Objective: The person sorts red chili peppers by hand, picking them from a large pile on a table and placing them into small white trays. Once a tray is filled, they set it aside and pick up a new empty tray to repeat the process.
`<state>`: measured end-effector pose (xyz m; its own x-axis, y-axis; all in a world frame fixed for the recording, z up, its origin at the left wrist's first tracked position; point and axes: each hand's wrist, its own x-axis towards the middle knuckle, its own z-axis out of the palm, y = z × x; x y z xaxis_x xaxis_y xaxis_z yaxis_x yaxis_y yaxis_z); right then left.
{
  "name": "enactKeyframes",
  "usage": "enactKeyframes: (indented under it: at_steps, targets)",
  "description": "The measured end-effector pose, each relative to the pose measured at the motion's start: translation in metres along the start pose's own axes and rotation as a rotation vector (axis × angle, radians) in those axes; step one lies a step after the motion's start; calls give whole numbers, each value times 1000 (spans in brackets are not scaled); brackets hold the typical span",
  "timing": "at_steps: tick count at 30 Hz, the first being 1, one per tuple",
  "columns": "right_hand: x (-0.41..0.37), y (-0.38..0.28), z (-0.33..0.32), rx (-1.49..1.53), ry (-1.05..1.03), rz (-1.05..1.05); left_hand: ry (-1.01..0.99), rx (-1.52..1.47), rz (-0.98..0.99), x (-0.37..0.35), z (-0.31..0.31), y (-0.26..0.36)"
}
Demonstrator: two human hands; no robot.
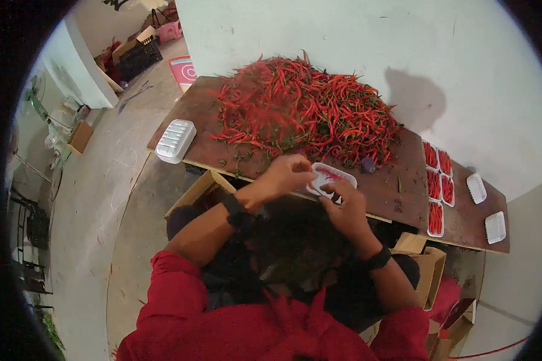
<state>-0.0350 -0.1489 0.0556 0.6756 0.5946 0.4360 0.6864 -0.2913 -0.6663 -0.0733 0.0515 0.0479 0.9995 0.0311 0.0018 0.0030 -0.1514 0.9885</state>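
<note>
A white foam tray (349, 177) lies at the table's front edge with a few red chili peppers (330, 173) in it. At its left side is my left hand (285, 175), fingers curled together, with a bit of red showing at the fingertips that looks like a chili pepper. My right hand (347, 209) is bent over the tray's near right side, thumb and fingers drawn in; whatever they pinch is too small to make out. Behind the tray rises a large heap of red chili peppers (319, 111) with green stems.
Stacked white trays (176, 141) stand on the brown table (186, 114) at left. Several chili-filled trays (435, 218) line the right, beside two white trays (476, 188) (495, 227). A small purplish object (368, 164) lies by the heap. Cardboard boxes (430, 274) sit below.
</note>
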Motion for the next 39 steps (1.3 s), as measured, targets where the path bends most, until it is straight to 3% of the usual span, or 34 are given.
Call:
enactKeyframes:
  at_steps: [2, 8, 11, 13, 15, 21, 24, 26, 28, 29, 32, 34, 35, 37, 38, 39]
  targets:
    - [-5, 0, 2, 24, 1, -22, -25, -216, -17, -4, 15, -3]
    - [-10, 3, -2, -78, -31, -75, 59, -151, -143, -20, 30, 10]
    - [-10, 8, -2, -53, -86, 12, 101, -298, -140, -18, 36, -2]
    - [-10, 9, -1, 2, -149, 91, 84, -234, -171, -15, 35, -6]
    - [-10, 16, 1, -11, -142, 84, 55, -172, -201, -9, 35, -10]
    - [-15, 38, 0, -78, -170, 158, 31, -352, -251, 4, 51, -25]
    - [-18, 46, -1, -76, -154, 218, 26, -241, -215, 13, 60, -33]
    - [-18, 51, -1, -51, -146, 266, 114, -10, -79, 14, 65, -27]
    - [-18, 59, 4, 59, -112, 485, 122, 115, -8, 10, 70, -14]
    - [-18, 65, 5, 61, -112, 491, 135, 241, 69, 9, 71, -7]
    - [-13, 68, -1, 157, -82, 580, 173, 232, 190, 13, 72, 0]
    - [-9, 56, -13, 162, -496, 340, 216, 258, 188, 27, 61, -7]
    - [-8, 49, -16, 166, -498, 342, 263, 283, 191, 34, 54, -12]
    - [-6, 40, -16, 150, -691, 164, 204, 351, 207, 41, 41, -20]
    - [-6, 43, -15, 155, -694, 169, 140, 415, 229, 42, 39, -22]
    - [-5, 46, -14, 46, -497, 149, 137, 413, 224, 43, 39, -24]
